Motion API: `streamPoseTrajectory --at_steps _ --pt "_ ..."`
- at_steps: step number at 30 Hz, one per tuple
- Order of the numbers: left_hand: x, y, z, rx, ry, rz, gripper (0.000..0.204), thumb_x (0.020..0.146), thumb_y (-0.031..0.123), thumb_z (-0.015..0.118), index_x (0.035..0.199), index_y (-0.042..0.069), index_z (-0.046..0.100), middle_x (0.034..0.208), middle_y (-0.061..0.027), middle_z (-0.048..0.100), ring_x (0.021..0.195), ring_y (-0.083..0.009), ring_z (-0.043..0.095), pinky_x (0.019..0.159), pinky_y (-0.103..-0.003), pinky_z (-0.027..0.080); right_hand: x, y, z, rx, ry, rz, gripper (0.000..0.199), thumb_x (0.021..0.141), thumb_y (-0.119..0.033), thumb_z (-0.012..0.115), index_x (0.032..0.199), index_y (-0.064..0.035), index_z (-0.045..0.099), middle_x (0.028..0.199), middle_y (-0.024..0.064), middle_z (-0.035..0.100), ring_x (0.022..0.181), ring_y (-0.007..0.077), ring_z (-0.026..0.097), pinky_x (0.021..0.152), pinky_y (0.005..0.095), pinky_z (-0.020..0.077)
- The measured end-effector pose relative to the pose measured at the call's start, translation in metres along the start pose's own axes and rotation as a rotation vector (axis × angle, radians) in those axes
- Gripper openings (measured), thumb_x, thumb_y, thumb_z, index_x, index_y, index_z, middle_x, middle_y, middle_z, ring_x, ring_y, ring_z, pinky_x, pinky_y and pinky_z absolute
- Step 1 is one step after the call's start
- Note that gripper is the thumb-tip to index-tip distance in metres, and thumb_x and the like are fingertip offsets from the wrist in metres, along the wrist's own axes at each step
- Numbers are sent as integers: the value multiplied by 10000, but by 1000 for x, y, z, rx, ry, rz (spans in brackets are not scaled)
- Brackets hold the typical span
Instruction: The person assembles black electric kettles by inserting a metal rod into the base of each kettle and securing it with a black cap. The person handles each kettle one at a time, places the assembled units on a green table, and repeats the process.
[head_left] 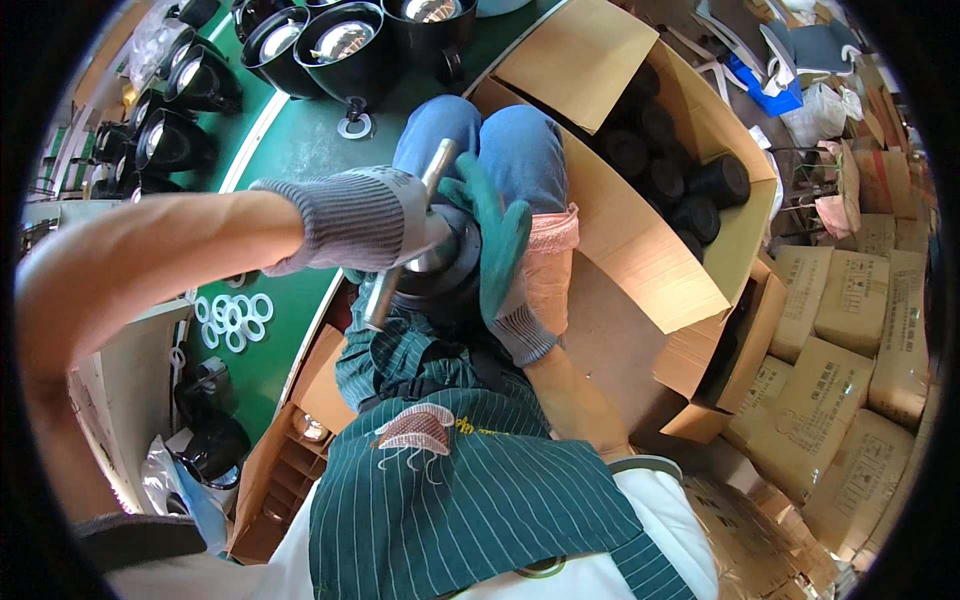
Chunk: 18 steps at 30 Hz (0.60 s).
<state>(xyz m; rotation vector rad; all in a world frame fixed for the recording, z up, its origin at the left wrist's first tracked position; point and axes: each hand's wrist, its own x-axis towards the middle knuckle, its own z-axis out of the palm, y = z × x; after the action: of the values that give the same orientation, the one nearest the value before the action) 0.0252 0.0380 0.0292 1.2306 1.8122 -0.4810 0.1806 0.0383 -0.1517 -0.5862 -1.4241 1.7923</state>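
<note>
A black round vessel (464, 262) sits upright in my lap, between my thighs. Across its top lies a metal bar tool (381, 297), slanting from upper right to lower left, with a wider metal piece at its middle. My left hand (385, 215), in a grey knit glove, is closed round the bar from the left. Along the vessel's right side is my right hand (503, 255), in a green-palmed glove, its fingers stretched out and thumb apart. Its fingertips are close to the bar's upper end; whether they touch it I cannot tell. The vessel's lower part is hidden.
On the green table (285, 180) stand several black pots (345, 50) with shiny insides. White rings (235, 318) lie in a cluster left of me. An open cardboard box (690, 285) of black cylindrical parts is at my right, with stacked cartons (825, 410) beyond.
</note>
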Motion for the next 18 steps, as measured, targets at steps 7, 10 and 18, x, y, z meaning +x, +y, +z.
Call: streamPoseTrajectory --at_steps 7,10,18 --pt "13 15 45 -180 231 -179 880 961 616 598 1413 -114 407 1155 -287 678 1042 -358 712 883 -421 575 16 13 -16 562 61 331 707 1115 -527 344 1630 -52 249 1521 211 473 1386 277 493 1186 419 379" --pt "15 8 57 -131 333 -84 813 935 551 678 1346 -110 445 1090 -291 689 984 -363 721 808 -419 585 52 10 -31 598 -173 286 603 1084 -482 485 1485 -33 468 1350 183 624 1192 264 650 1025 383 547" --pt "5 6 61 -94 359 129 746 913 486 739 1293 -74 425 950 -271 689 879 -415 723 747 -446 582 85 37 -39 516 -83 385 244 1025 -247 671 1152 -40 696 984 58 721 876 152 698 840 306 574"
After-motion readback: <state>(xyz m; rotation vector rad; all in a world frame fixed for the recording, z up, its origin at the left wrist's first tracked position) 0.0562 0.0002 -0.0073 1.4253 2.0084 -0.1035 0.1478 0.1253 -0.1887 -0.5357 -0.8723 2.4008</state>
